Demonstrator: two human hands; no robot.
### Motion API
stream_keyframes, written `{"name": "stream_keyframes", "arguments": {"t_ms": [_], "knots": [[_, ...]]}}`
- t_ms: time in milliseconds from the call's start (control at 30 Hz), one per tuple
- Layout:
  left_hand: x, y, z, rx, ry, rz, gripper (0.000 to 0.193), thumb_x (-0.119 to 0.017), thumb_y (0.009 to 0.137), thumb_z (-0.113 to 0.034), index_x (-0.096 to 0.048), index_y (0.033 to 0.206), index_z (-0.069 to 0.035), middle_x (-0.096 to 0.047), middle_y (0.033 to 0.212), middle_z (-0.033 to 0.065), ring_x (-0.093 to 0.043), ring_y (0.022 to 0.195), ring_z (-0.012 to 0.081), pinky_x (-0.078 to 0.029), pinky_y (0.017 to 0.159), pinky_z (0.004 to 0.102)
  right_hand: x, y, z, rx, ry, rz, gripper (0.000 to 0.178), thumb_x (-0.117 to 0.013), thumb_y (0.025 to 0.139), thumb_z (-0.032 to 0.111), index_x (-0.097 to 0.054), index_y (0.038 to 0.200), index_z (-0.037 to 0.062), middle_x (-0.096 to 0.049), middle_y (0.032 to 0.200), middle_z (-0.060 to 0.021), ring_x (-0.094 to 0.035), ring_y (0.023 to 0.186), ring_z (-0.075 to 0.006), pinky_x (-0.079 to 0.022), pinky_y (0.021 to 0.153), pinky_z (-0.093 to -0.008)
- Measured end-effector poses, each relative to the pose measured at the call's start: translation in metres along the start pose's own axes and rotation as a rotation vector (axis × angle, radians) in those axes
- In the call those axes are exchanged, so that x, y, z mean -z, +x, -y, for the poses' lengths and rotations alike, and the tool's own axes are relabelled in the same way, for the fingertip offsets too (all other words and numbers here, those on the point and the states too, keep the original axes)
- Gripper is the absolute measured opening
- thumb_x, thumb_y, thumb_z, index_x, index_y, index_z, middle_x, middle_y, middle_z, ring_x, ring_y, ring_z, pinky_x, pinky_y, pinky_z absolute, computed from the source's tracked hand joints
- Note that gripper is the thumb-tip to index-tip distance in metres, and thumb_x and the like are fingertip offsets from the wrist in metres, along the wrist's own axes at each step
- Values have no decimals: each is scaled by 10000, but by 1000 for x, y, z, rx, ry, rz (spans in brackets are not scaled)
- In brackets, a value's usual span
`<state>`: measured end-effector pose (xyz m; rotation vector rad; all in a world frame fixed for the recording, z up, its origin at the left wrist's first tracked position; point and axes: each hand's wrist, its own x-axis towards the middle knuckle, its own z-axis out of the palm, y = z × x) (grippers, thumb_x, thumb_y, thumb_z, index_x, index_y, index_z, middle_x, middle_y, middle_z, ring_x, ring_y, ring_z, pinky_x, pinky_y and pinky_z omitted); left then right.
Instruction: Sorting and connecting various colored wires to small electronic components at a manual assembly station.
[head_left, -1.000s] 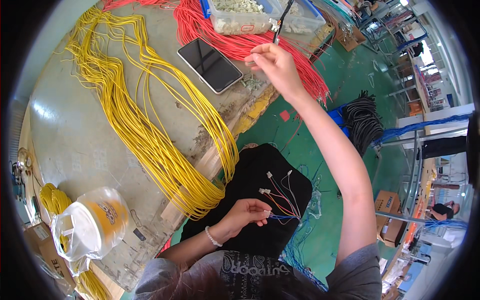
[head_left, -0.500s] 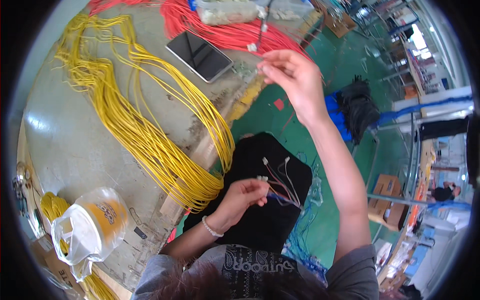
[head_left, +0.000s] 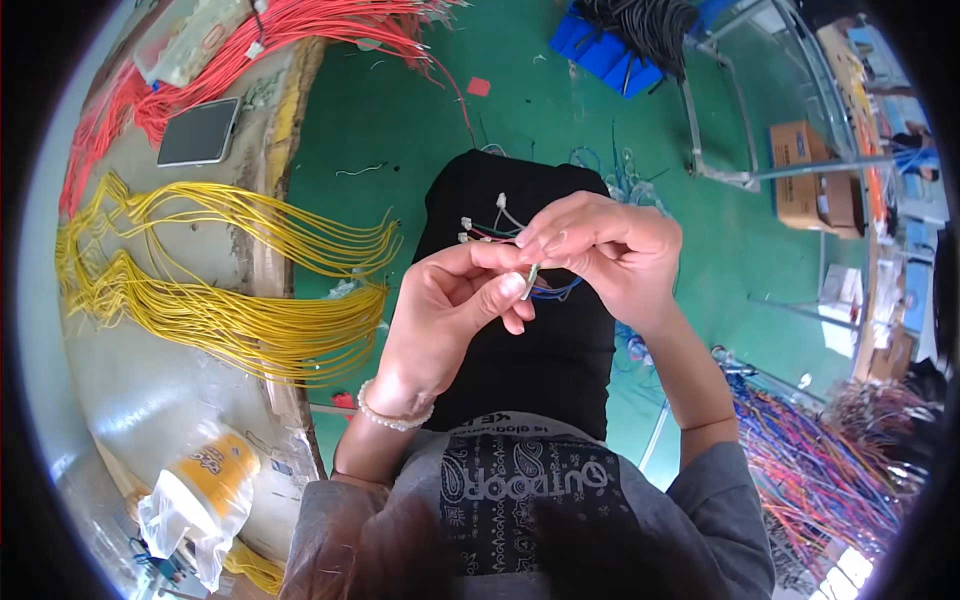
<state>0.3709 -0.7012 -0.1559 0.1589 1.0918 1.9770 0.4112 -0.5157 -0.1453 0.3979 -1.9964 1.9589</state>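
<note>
Both hands meet above my lap. My left hand is closed, its thumb and fingers pinching a small white connector of a wire harness. Against it, the fingertips of my right hand are pressed together; whatever thin piece they grip is mostly hidden. Harness wires in several colours fan out behind the hands. Some end in small white plugs, and a blue wire loops beneath the right fingers. My black-clad lap lies under all this.
On the worktable at left lie yellow wires, overhanging its edge, a phone, red wires and a bagged yellow-and-white tub. A blue bin of black wires stands far off. Multicoloured wires hang at right.
My right hand has come down from beside the red wires and clear box to meet the left over my lap. The left has risen with the harness. The view has turned rightward.
</note>
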Motion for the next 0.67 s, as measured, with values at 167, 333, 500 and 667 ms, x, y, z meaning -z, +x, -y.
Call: {"name": "stream_keyframes", "arguments": {"t_ms": [167,333,500,667], "knots": [[-22,-4,10,29,49,11,176,-616,891,-74,-608,1034,27,-625,884,71,-613,718,120,-505,597,225,11,-22,1,110,-62,-28,79,-646,789,-87,-623,834,-26,-667,821,-155,-671,834,-277,-574,662,-334],[-34,-7,18,4,137,-77,147,-605,901,-85,-602,991,31,-620,851,60,-604,701,106,-495,585,213,6,-38,17,-173,-85,-131,222,-699,751,-43,-652,967,-36,-672,895,-134,-666,874,-249,-545,746,-298],[-40,-5,17,-17,293,-91,126,-598,907,-83,-592,948,36,-616,815,51,-596,692,91,-487,580,202,14,-46,27,-66,-367,-90,305,-742,706,6,-670,1001,12,-665,894,-107,-655,787,-188,-522,685,-267],[-42,-4,16,-2,347,-71,131,-595,909,-86,-594,958,35,-619,814,53,-599,692,91,-483,581,191,21,-50,26,-130,-280,-73,287,-724,720,-16,-678,997,39,-665,913,-91,-657,785,-202,-532,687,-260]]}}
